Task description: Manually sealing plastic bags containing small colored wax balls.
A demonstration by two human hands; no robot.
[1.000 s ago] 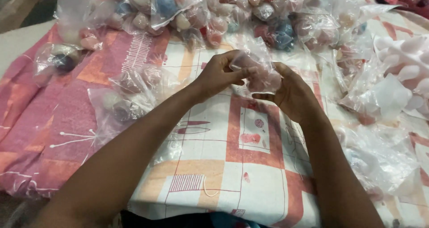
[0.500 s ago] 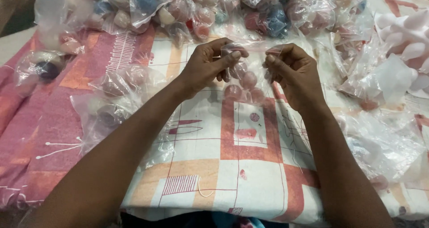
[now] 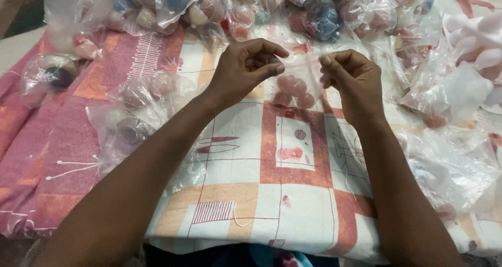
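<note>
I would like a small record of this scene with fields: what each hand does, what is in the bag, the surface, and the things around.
left hand: left hand pinches the top edge of a small clear bag
right hand: right hand pinches the same edge at its other end
bag contents: several pink balls
bag position: stretched between both hands, above the cloth
surface: patterned cloth, pink, orange and white
behind: filled bags of coloured balls
right side: empty clear bags

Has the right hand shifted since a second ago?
Yes. The right hand has drawn rightward, away from the left hand, stretching the small clear bag over the patterned cloth.
</note>
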